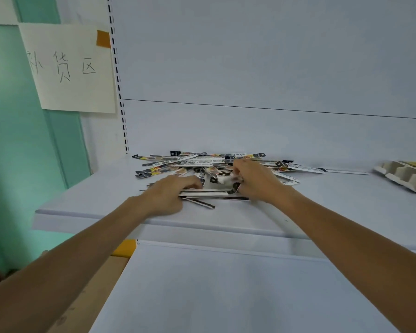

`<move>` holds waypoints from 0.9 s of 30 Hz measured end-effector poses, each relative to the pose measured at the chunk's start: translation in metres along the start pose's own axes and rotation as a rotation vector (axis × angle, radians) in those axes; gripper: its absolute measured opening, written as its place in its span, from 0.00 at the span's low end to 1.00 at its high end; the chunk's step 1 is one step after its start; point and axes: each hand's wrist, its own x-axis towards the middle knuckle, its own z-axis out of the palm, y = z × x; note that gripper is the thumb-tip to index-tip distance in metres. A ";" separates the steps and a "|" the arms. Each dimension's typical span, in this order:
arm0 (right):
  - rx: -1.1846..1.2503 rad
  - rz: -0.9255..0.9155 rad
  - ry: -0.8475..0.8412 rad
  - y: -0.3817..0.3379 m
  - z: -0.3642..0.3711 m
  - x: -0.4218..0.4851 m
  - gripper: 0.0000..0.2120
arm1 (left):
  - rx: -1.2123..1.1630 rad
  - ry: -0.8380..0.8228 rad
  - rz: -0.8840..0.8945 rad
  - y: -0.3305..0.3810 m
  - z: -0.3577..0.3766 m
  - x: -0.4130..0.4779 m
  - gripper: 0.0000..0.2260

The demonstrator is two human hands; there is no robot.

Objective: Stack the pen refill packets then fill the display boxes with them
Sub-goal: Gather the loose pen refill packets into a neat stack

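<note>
A loose heap of long, narrow pen refill packets (202, 162) lies on the white shelf (322, 200), near its back. In front of the heap, a small bundle of packets (209, 193) lies flat between my two hands. My left hand (171, 193) grips the bundle's left end, fingers curled over it. My right hand (255, 179) grips the right end, fingers curled round the packets. One dark packet (202, 203) sticks out below the bundle. A cardboard display box (404, 176) lies tipped at the far right of the shelf.
A lower white shelf (226, 284) juts out beneath my forearms. A handwritten paper sign (70, 68) is taped to the green wall at the left. A brown carton (87, 299) sits at the lower left. The shelf's back panel rises just behind the heap.
</note>
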 end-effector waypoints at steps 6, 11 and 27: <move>-0.074 0.146 0.000 0.016 -0.006 0.003 0.16 | -0.016 -0.116 0.012 0.012 -0.004 0.002 0.22; -0.001 0.235 -0.266 0.024 -0.021 0.004 0.30 | 0.004 -0.092 -0.012 0.018 -0.001 0.001 0.29; 0.490 0.151 -0.316 0.003 -0.012 0.022 0.41 | 0.187 0.063 -0.109 0.004 -0.014 0.029 0.43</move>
